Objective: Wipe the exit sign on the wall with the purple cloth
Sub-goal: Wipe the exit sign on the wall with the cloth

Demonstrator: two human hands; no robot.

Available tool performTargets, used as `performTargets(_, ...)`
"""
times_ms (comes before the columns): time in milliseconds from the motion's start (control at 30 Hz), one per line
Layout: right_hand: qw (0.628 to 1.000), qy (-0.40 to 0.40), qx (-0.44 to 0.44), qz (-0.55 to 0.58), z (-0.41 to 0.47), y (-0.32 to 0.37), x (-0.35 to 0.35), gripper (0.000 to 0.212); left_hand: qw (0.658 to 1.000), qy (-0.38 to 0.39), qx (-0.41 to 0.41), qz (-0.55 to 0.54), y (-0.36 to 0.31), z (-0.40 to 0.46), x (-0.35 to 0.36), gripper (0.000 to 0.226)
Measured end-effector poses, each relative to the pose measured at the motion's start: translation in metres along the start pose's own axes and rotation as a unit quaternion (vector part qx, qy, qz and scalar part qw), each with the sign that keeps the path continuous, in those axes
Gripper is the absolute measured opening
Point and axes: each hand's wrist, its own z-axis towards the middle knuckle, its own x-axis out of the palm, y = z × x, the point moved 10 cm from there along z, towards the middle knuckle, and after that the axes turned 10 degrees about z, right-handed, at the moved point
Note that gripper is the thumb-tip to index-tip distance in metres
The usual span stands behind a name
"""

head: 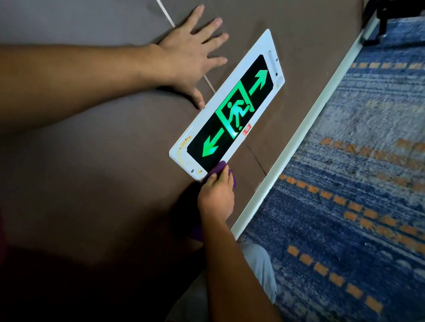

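The exit sign [229, 107] is a long white-framed panel with a black face, a lit green running figure and two green arrows, mounted low on the brown wall [90, 11]. My right hand [217, 194] grips the purple cloth [218, 168] and presses it against the sign's near lower corner. Part of the cloth hangs below my wrist. My left hand [193, 55] lies flat on the wall with fingers spread, just beside the sign's upper long edge, thumb tip almost touching the frame.
A white baseboard [306, 137] runs along the wall's foot. Blue carpet with orange dashes [385, 191] covers the floor on the right. A black metal frame with feet [417, 23] stands at the top right. My knee [261, 266] rests near the baseboard.
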Motion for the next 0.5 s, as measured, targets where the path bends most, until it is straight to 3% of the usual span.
performTargets(500, 1.000, 0.003, -0.016, 0.001, 0.019, 0.018, -0.005, 0.055, 1.000, 0.000, 0.023, 0.010, -0.006, -0.015, 0.001, 0.120)
